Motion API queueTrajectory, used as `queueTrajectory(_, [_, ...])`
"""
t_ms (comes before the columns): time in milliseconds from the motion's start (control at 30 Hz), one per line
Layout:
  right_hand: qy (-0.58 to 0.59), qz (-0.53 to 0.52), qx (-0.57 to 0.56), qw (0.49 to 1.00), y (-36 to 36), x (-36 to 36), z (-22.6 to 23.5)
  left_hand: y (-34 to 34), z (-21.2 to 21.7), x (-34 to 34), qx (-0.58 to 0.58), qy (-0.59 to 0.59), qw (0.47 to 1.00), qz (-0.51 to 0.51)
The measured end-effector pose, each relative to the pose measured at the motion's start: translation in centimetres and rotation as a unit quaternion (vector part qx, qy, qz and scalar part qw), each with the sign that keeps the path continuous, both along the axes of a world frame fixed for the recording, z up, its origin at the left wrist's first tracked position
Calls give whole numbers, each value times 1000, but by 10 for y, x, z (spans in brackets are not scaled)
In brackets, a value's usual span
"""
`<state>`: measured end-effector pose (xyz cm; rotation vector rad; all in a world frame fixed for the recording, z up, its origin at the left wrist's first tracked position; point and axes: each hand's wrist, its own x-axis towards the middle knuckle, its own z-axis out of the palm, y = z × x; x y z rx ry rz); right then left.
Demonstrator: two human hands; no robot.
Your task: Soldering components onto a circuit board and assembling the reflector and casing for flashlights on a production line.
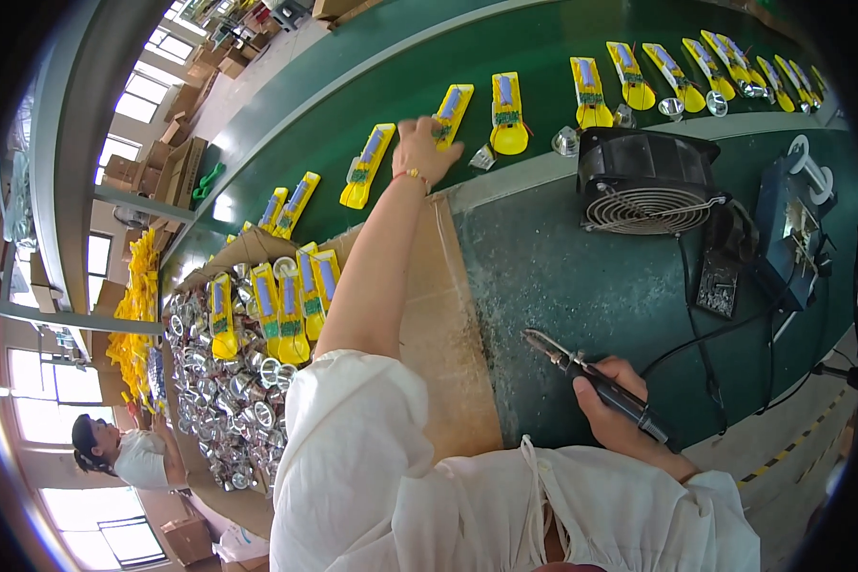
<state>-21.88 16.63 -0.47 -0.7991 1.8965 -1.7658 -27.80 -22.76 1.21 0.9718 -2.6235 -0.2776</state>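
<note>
My left hand (423,153) reaches across to the green belt, at the lower end of a yellow plastic housing (456,103) fitted with a lilac battery and a small green circuit board. Its thumb is spread to the right and its fingers lie at the housing's left side; a firm grip does not show. Low over the bench, my right hand (612,405) is closed round the dark handle of a soldering iron (629,408), whose metal tip points up and left. Similar yellow housings (510,114) lie along the belt, some beside silvery reflector cups (565,142).
A black fan (646,176) stands on the bench (534,257), left of a blue device with a solder spool (810,170). Cables run nearby. Brown cardboard (448,353) lies under my left arm. At left are heaped reflector cups (224,391), more housings, and a person (143,456).
</note>
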Motion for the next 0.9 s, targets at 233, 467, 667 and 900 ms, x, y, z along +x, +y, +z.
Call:
queueTrajectory(233, [-13, -18, -4, 1000, 2, 1, -2, 93, 25, 112, 11, -23, 998, -64])
queueTrajectory(467, [14, -89, 20, 996, 3, -1, -16, 227, 25, 239, 182, 61, 981, 21])
queueTrajectory(667, [53, -71, -4, 996, 4, 6, -17, 197, 30, 328, -27, 116, 974, 192])
queueTrajectory(900, [85, -63, -16, 994, 13, 23, -6, 183, 15, 359, -106, 97, 962, 232])
